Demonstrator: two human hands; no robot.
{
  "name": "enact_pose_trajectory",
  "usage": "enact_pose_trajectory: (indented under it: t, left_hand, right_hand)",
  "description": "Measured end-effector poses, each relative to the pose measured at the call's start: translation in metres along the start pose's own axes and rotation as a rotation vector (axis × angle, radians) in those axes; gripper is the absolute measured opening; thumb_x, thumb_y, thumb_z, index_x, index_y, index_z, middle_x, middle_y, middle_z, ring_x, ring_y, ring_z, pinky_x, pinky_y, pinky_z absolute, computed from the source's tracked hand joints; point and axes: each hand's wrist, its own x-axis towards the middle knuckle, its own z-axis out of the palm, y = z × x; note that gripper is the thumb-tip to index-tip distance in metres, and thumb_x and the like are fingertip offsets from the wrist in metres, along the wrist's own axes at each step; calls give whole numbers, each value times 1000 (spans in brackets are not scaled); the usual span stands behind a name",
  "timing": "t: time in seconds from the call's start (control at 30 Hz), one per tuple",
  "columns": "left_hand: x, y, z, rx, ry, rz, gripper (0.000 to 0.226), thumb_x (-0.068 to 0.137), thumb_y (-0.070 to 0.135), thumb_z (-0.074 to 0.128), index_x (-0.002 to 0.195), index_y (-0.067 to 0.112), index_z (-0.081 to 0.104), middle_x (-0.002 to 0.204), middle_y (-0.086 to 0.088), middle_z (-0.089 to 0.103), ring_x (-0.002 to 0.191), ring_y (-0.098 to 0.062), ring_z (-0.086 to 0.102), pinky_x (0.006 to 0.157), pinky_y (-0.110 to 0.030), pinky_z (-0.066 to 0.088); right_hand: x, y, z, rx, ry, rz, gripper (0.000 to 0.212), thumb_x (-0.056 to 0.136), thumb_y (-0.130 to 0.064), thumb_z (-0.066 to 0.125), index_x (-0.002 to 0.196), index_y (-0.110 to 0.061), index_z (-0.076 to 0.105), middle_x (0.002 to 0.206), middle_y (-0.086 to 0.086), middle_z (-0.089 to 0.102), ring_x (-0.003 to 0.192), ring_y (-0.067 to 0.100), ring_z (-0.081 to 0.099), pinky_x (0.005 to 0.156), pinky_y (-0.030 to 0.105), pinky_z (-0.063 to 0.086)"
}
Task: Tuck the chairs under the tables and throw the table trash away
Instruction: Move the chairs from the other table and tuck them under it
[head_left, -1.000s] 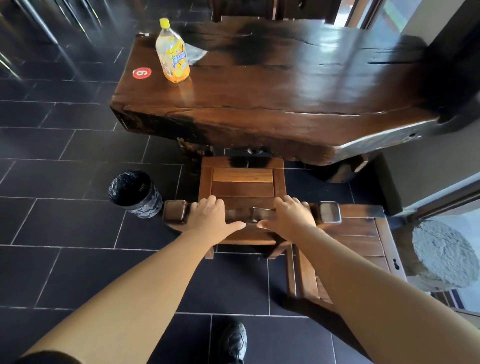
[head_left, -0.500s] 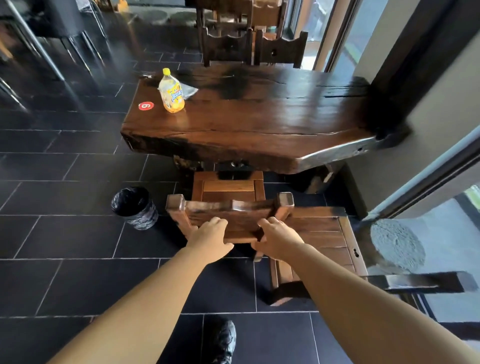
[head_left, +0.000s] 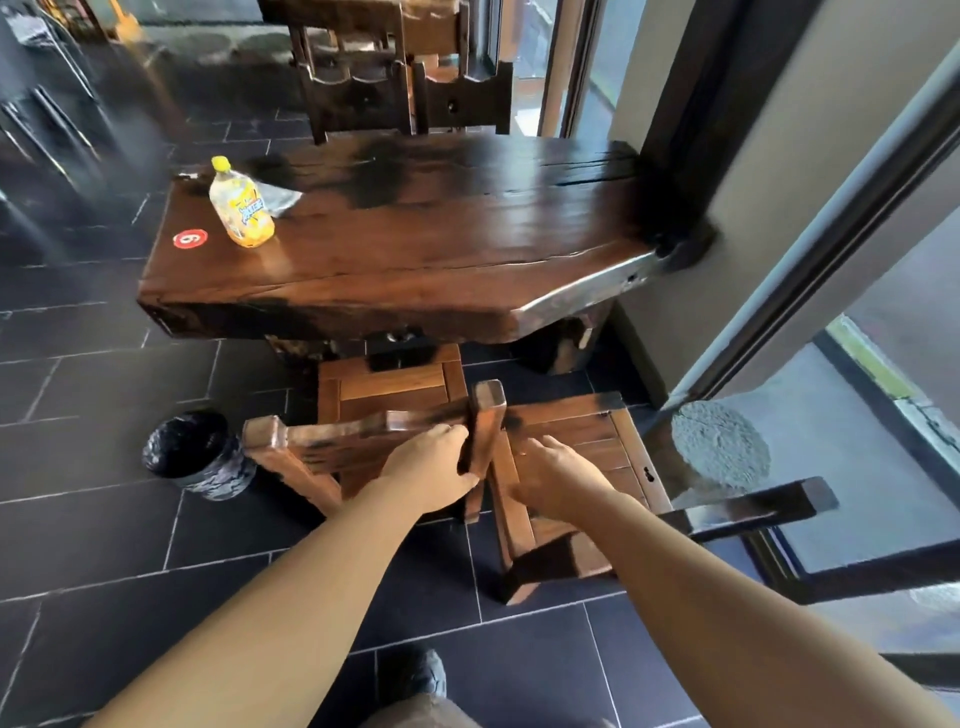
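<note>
Nearest, a shoe (head_left: 415, 675) stands on the dark tiled floor (head_left: 104, 545). Beyond it, the left hand (head_left: 431, 467) grasps the top rail of a wooden chair (head_left: 337, 431), close to the rail's right post. The right hand (head_left: 561, 478) lies just beside that post, fingers extended over a second chair (head_left: 597, 441); whether it grips anything cannot be told. The front of the wooden chair's seat sits under the edge of the surface (head_left: 441, 249), while the second chair stands to its right, outside the surface. A bin (head_left: 200, 462) lined with a black bag stands left of both. Toward the surface's far left corner stand a yellow-capped bottle (head_left: 241, 208), a clear wrapper (head_left: 280, 200) just behind it, and a red sticker (head_left: 190, 238). Two far chairs (head_left: 358, 98) stand beyond.
</note>
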Motion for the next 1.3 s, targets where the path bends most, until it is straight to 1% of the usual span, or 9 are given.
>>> enact_pose_trajectory:
  t: [0.27,0.43,0.63,0.8,0.93,1.1,1.17,1.23,1.3]
  left_hand:
    - [29,111,45,-2,17,-51,59,93,45,59,144,22,42,142,2,52,126,-24,54,102,-41,48]
    - [35,194,79,-5,17,-148,60,93,45,59,144,21,41,145,0,49,128,-26,52,100,-42,48]
    - [26,248,108,-47,2,-238,58,94,47,56,143,19,42,144,0,49,128,-26,51,101,-41,47]
    - [27,256,147,-36,36,-259,57,94,57,49,139,23,43,137,8,49,123,-23,54,83,-36,46]
    - [35,254,187,28,114,-216,67,89,66,47,134,17,48,131,0,55,119,-26,55,97,-40,47]
    - [49,235,224,85,161,-199,95,81,79,39,150,15,32,136,-5,55,123,-27,53,116,-51,29]
    - [54,227,236,96,194,-188,98,79,82,41,150,15,33,133,-5,57,122,-26,54,117,-53,27]
    - [57,223,246,98,248,-174,92,77,82,41,139,15,46,121,-4,64,113,-25,61,112,-52,33]
    - [61,220,253,80,297,-168,79,76,81,41,116,16,60,106,-2,68,100,-25,64,99,-45,40]
  right_hand:
    - [-14,132,-24,-36,-25,-16,61,89,-36,64,145,-23,43,135,3,51,125,28,54,97,39,50]
    - [-34,222,-47,-62,-106,-78,68,87,-41,66,148,-28,38,138,2,51,128,28,52,100,44,51]
    - [-56,281,-48,-79,-127,-154,64,88,-57,61,143,-30,43,144,-2,49,128,25,52,103,42,47]
    - [-56,301,-27,-174,-81,-166,71,83,-76,45,138,-31,45,138,-4,53,130,21,49,108,45,37]
    - [-54,324,-7,-278,0,-192,91,66,-89,20,124,-28,54,125,-5,59,123,22,55,100,43,44]
    - [-40,357,19,-298,234,-262,72,71,-81,40,95,-17,63,91,0,65,90,28,66,77,43,53]
    - [-37,359,25,-281,246,-261,66,70,-77,48,93,-17,62,90,0,63,89,28,65,75,43,52]
    - [-32,360,30,-222,242,-248,64,68,-75,53,94,-17,63,94,1,62,92,28,62,78,44,51]
    - [-30,362,33,-155,263,-235,60,66,-70,65,93,-16,63,94,2,61,91,29,60,79,43,50]
